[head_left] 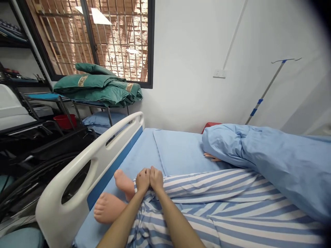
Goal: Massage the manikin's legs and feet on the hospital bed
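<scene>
Both hands are at the ankle end of the far leg of a figure in blue-and-white striped trousers [207, 186]; it looks like a care manikin. My left hand [143, 179] has its fingers curled over the trouser cuff, close to the far foot [124, 183]. Right beside it, my right hand [156, 179] bends over the same trouser leg, the two thumbs' sides touching. Fingertips of both are hidden behind the leg. The near foot [110, 207] lies bare beside my left forearm. Bunched cloth of the near trouser leg sits under my forearms.
The bed's white footboard [95, 155] stands at the left. A blue quilt [258, 151] covers the figure's upper part, with a manikin hand [212, 157] showing beneath it. Folded green bedding [100, 88] lies under the window. A wheelchair [38, 158] is left; a drip pole [266, 89] stands right.
</scene>
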### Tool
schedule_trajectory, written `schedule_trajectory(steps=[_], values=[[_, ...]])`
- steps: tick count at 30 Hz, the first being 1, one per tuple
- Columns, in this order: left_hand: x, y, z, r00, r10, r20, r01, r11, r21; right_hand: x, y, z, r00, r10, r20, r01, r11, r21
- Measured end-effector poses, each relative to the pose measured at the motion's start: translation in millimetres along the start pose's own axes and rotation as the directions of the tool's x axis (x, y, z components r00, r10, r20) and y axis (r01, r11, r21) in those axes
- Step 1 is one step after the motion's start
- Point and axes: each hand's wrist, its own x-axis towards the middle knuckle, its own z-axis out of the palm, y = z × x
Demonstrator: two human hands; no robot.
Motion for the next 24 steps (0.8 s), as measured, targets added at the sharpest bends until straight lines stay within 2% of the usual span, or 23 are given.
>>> schedule_trajectory(steps=[4, 9, 12, 13, 14, 16, 19, 21, 24], values=[[8, 11, -15, 0.998, -0.059, 0.012, 0.059, 0.951, -0.305, 1, 1, 1, 0.999, 0.01, -0.045, -0.008, 0.999, 0.049], [24, 43, -43, 0.995, -0.092, -0.034, 0.061, 0.851, -0.521, 3, 4, 1, 0.997, 0.027, -0.077, -0.018, 0.993, 0.117], [26, 61, -44, 0.994, -0.103, -0.021, 0.061, 0.727, -0.683, 4, 5, 1, 0.994, 0.043, -0.096, -0.028, 0.988, 0.151], [24, 63, -40, 0.995, -0.096, -0.017, 0.057, 0.718, -0.694, 5, 5, 1, 0.994, 0.046, -0.1, -0.029, 0.985, 0.169], [20, 63, -34, 0.996, -0.09, -0.028, 0.047, 0.732, -0.68, 5, 6, 1, 0.994, 0.049, -0.1, -0.029, 0.98, 0.195], [11, 53, -19, 0.992, -0.095, -0.087, 0.028, 0.818, -0.575, 6, 9, 3, 0.995, 0.058, -0.087, -0.034, 0.965, 0.259], [-5, 29, 4, 0.988, -0.068, -0.136, 0.028, 0.961, -0.274, 7, 15, 7, 0.993, 0.094, -0.074, -0.064, 0.938, 0.341], [-12, 16, 14, 0.994, -0.029, -0.105, 0.019, 0.996, -0.088, 8, 18, 8, 0.991, 0.109, -0.075, -0.073, 0.923, 0.378], [-15, 8, 19, 0.998, 0.0, -0.059, 0.005, 0.996, 0.086, 10, 19, 8, 0.993, 0.099, -0.057, -0.068, 0.912, 0.405]])
